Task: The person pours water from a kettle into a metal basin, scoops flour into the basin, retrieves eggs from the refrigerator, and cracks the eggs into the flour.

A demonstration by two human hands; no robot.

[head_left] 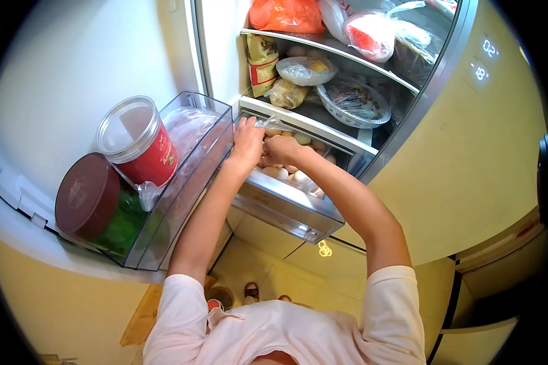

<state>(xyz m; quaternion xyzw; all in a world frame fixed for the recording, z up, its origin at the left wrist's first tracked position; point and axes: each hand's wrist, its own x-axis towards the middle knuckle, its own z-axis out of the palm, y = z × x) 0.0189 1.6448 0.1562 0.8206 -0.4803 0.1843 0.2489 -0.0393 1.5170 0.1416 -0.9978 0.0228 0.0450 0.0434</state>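
A pulled-out clear drawer point(286, 210) in the fridge holds many eggs point(282, 173), brown and pale, in a clear plastic bag point(272, 122). My left hand point(247, 143) is at the drawer's left side, its fingers bent over the bag's edge. Close beside it, my right hand point(281, 150) lies over the eggs with fingers curled in. What those fingers grip is hidden beneath the hand.
On the open door, a clear bin point(186, 176) holds a red tub point(149, 152) and a brown-lidded jar point(91, 198). Above the drawer, shelves carry a covered bowl point(353, 103), a yellow packet point(262, 64) and an orange bag point(286, 15).
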